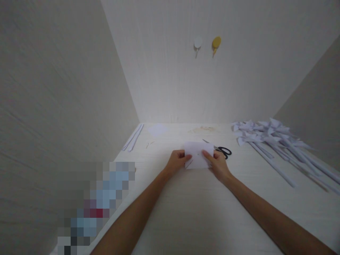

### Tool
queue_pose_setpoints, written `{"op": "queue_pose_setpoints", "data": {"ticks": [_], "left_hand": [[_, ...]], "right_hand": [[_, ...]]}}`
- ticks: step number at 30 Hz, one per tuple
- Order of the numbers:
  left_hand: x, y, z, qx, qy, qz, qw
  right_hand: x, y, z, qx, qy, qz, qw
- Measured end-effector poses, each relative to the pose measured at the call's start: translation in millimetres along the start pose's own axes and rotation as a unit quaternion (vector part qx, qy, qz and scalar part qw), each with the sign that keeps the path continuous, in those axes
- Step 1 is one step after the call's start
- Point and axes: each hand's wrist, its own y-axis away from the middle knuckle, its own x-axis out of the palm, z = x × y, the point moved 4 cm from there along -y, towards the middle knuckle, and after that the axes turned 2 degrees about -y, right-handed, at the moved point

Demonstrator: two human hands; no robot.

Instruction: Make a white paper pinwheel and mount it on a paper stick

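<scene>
Holding white paper (198,161), scissors (219,148) partly hidden

No legible txt, labels, brands, nos. or signs in view

square sheet (198,162): smooth matt paper | scissors (218,147): plastic-looking handles, metal blades | tabletop (191,209): matt, faintly grained

Scissors (217,147) partly behind the white paper (197,148)
</scene>
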Motion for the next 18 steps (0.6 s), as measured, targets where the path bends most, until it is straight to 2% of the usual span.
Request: {"op": "queue_pose_setpoints", "data": {"ticks": [2, 7, 13, 15, 18], "left_hand": [[-0.3, 1.2, -1.1, -0.004, 0.013, -0.004, 1.0], [0.1, 4.9, -3.1, -0.027, 0.052, 0.001, 0.998], [-0.7, 6.4, -4.1, -0.031, 0.021, -0.005, 0.999], [-2.5, 5.7, -3.4, -0.034, -0.001, -0.028, 0.999], [-7.9, 4.0, -1.7, -0.029, 0.0, -0.094, 0.995]], "right_hand": [[0.8, -2.0, -3.3, 0.012, -0.012, -0.007, 1.0], [3.5, -3.8, -9.3, 0.029, -0.042, 0.021, 0.998], [3.7, -3.5, -8.6, 0.046, 0.004, 0.066, 0.997], [4.2, -3.8, -5.9, 0.047, 0.004, 0.07, 0.996], [6.9, -4.4, -1.3, 0.036, -0.018, 0.085, 0.996]]}}
